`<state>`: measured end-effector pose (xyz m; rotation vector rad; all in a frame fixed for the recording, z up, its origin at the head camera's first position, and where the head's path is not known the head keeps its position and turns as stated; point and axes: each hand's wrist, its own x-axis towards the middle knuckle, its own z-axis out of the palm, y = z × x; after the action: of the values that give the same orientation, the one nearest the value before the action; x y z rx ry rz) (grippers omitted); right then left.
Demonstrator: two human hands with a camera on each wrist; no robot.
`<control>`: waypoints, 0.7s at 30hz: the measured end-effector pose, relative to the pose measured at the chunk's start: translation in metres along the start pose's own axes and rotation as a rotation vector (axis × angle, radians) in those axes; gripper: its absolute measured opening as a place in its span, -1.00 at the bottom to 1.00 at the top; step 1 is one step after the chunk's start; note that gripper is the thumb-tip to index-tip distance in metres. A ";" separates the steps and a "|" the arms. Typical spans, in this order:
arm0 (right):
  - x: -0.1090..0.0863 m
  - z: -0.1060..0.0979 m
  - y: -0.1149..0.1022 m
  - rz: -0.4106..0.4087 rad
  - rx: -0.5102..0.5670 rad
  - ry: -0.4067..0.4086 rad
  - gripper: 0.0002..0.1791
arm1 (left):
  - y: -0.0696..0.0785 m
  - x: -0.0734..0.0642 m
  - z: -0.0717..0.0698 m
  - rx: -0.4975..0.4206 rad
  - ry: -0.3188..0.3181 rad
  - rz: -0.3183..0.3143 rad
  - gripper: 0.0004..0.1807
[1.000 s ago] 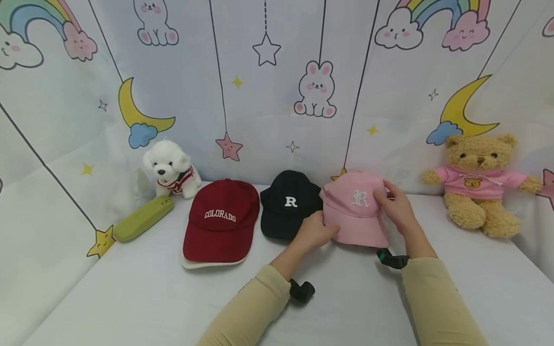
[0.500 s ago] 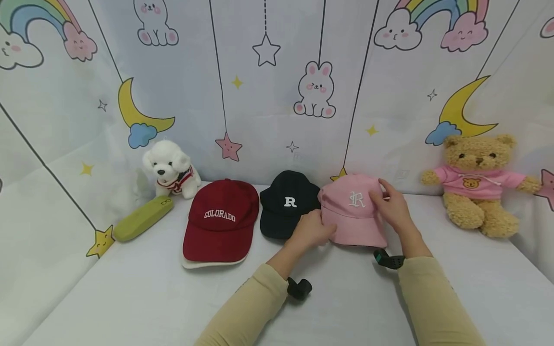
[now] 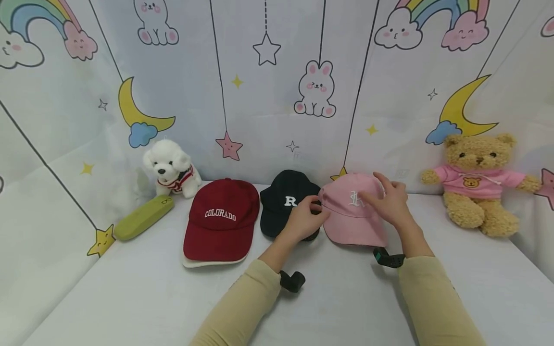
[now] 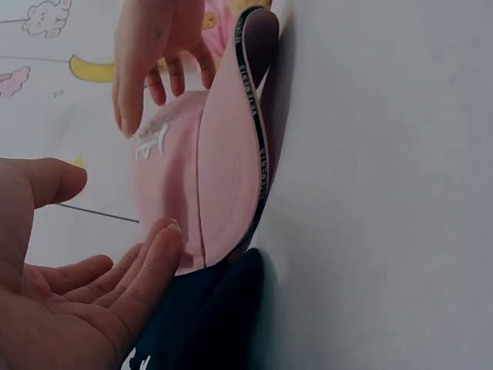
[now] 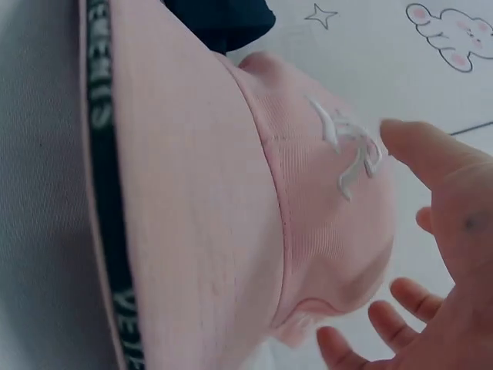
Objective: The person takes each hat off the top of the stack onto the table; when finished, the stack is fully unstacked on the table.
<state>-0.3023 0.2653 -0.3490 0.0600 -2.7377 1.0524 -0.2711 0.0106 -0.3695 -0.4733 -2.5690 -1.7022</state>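
Note:
A pink baseball cap (image 3: 352, 226) with a white embroidered letter rests on the white table, its brim toward me. Along its left side is my left hand (image 3: 303, 218), fingers parted and gripping nothing; in the left wrist view the fingertips (image 4: 166, 239) come right up to the crown's edge. My right hand (image 3: 391, 202) is spread at the cap's right side, thumb in front of the crown. The right wrist view has the thumb (image 5: 420, 146) by the embroidery, with the fingers beyond the crown. A black cap (image 3: 277, 221) with a white R is partly hidden behind my left hand.
Left of the black cap lies a dark red COLORADO cap (image 3: 220, 240) over a pale brim. A white plush dog (image 3: 166, 166) and a green glasses case (image 3: 144, 218) stand farther left. At the far right sits a teddy bear (image 3: 480, 187). A printed curtain (image 3: 268, 110) hangs behind.
The pink cap has shifted slightly left, close against the black cap. Both hands have since let go of it and spread their fingers; the left hand has drawn back a little left.

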 end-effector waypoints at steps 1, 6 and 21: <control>0.000 0.000 -0.002 0.002 -0.012 -0.019 0.01 | 0.000 0.000 -0.002 -0.019 0.004 0.006 -0.36; -0.003 0.005 -0.008 -0.003 -0.109 -0.098 0.17 | -0.003 0.004 -0.010 -0.097 0.034 0.012 -0.34; -0.007 0.019 -0.007 -0.041 -0.126 -0.085 0.18 | 0.000 0.005 -0.024 -0.147 0.104 0.054 -0.37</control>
<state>-0.2979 0.2468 -0.3597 0.1441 -2.8588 0.8843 -0.2793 -0.0102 -0.3584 -0.4427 -2.3497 -1.8536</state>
